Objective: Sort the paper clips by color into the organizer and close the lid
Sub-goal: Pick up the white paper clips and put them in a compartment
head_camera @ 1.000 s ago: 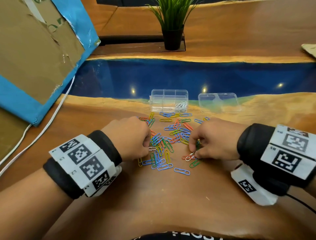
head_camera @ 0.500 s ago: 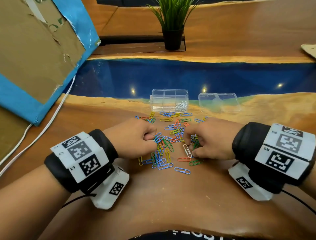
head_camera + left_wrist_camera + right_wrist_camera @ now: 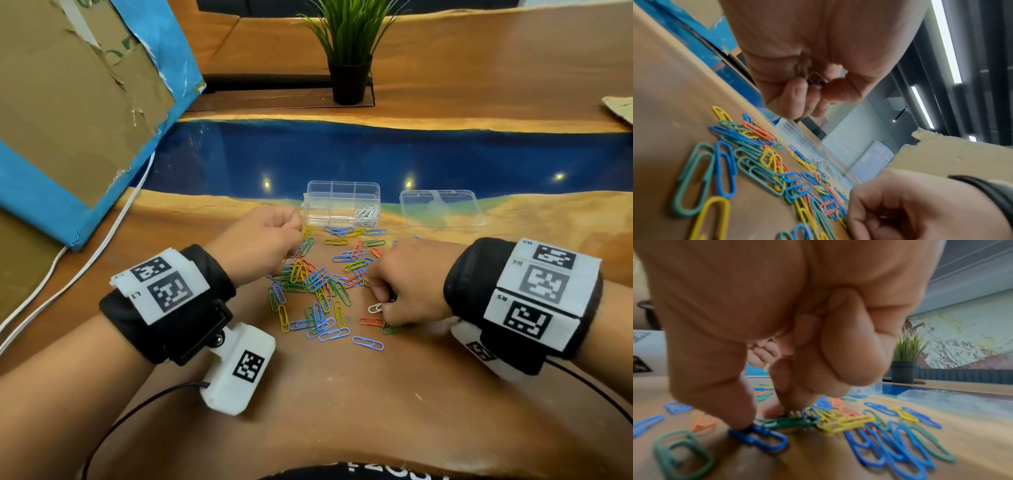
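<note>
Where the paper clips (image 3: 320, 291) lie scattered on the wooden table (image 3: 342, 394), blue, green, yellow and orange ones overlap in a loose pile between my two hands. Just beyond the pile stands the clear organizer (image 3: 342, 204), open, with a small bunch of white clips (image 3: 367, 214) in its near right compartment; its lid (image 3: 442, 209) lies apart to the right. My left hand (image 3: 260, 246) hovers over the far left edge of the pile, close to the organizer, fingers curled in. From the left wrist view I see white clips (image 3: 816, 79) pinched between thumb and fingers, though how many I cannot tell. My right hand (image 3: 407, 281) is down on the pile's right side, fingers curled, thumb tip pressing on a blue clip (image 3: 758, 437); a white clip (image 3: 375, 307) pokes out beside the fingers, and the blur keeps me from saying if it is gripped. A potted plant (image 3: 349, 51) stands far back, a cardboard sheet (image 3: 68, 96) at the left.
</note>
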`<state>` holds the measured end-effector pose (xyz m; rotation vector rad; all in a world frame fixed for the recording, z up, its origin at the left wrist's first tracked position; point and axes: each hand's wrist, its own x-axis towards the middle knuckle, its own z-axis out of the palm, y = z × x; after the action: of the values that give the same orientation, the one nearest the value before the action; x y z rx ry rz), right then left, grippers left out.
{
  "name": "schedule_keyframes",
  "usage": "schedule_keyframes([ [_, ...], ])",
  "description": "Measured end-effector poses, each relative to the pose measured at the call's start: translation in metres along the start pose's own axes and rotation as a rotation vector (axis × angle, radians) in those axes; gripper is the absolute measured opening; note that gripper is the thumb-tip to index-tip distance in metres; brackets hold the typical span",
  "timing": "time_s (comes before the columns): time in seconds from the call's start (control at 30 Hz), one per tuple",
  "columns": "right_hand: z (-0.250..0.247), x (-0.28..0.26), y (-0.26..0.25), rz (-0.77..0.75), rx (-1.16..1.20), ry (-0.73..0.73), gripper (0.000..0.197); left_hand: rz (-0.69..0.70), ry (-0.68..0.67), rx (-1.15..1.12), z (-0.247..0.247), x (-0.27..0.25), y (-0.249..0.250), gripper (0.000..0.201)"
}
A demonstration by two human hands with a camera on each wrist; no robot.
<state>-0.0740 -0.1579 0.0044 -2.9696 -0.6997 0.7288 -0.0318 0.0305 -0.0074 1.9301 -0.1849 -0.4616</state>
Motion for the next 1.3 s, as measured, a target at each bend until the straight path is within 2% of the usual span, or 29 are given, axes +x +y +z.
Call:
schedule_keyframes([
  [0.07, 0.0, 0.001, 0.001, 0.009, 0.017, -0.021, 0.013, -0.032, 0.006, -0.091, 0.001, 0.001, 0.0, 0.027],
  [0.13, -0.001, 0.0, 0.002, 0.027, 0.059, -0.038, 0.014, -0.062, -0.008, -0.223, 0.002, -0.001, 0.004, 0.017],
  [0.27, -0.01, 0.001, 0.015, 0.073, 0.254, 0.024, 0.022, -0.1, -0.034, -0.358, 0.003, 0.0, 0.012, 0.011],
  [0.43, -0.023, 0.016, 0.036, 0.259, 1.125, 0.143, 0.026, -0.196, -0.06, -0.278, 0.012, 0.015, 0.025, 0.016],
  [0.6, -0.032, 0.033, 0.045, 0.364, 1.445, 0.271, 0.024, -0.244, -0.015, -0.316, 0.026, 0.037, 0.048, 0.008],
  [0.7, -0.037, 0.039, 0.045, 0.425, 1.487, 0.32, 0.026, -0.272, 0.007, -0.339, 0.03, 0.05, 0.061, 0.015],
  [0.8, -0.044, 0.043, 0.045, 0.445, 1.498, 0.305, 0.026, -0.307, 0.028, -0.334, 0.034, 0.063, 0.068, 0.022],
  [0.93, -0.056, 0.045, 0.043, 0.489, 1.551, 0.274, 0.014, -0.317, 0.048, -0.343, 0.041, 0.073, 0.07, 0.029],
  [1.13, -0.062, 0.048, 0.047, 0.519, 1.565, 0.237, 0.032, -0.302, 0.033, -0.36, 0.045, 0.077, 0.071, 0.044],
  [1.3, -0.063, 0.047, 0.046, 0.516, 1.587, 0.226, 0.039, -0.289, 0.026, -0.35, 0.048, 0.076, 0.071, 0.045],
])
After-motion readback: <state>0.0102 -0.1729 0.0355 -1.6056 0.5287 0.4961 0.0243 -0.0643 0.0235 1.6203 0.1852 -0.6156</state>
